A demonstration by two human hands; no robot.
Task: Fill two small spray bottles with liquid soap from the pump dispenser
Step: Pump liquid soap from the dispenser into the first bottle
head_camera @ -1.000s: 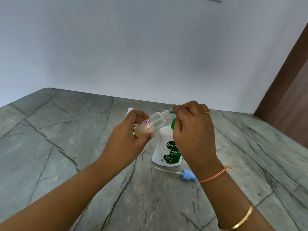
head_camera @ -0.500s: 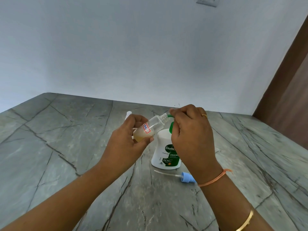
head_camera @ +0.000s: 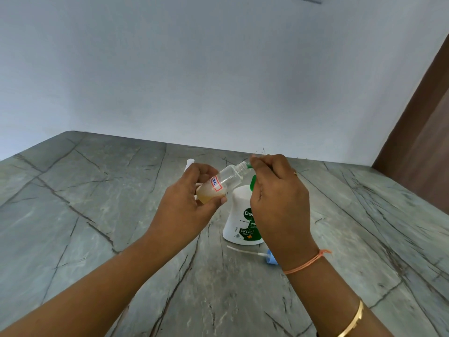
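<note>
Nearest, at the lower edge, over a grey veined table: a gold bangle on the right forearm and an orange thread round the right wrist. Just beyond that wrist, flat on the table: a blue spray cap with its thin white dip tube pointing left (the cap partly hidden by the wrist). Behind it, upright on the table: the white pump dispenser with a green label, its right side covered by the right hand. Grips the green top of the dispenser from above with curled fingers, with only the spout tip and a part of the green neck in sight; wears a ring. To the left, in the air above the table: the left hand, closed round the lower half of a small spray bottle, thumb in front, fingers behind. Holds it tilted, open neck up and to the right, right at the green spout tip; touching or only very close, cannot tell. Inside, amber liquid in the lowest part only; on the side, a white label with a red frame. Behind the left hand, a small white thing, mostly hidden. Farthest: a pale bluish wall and a brown panel at the right.
</note>
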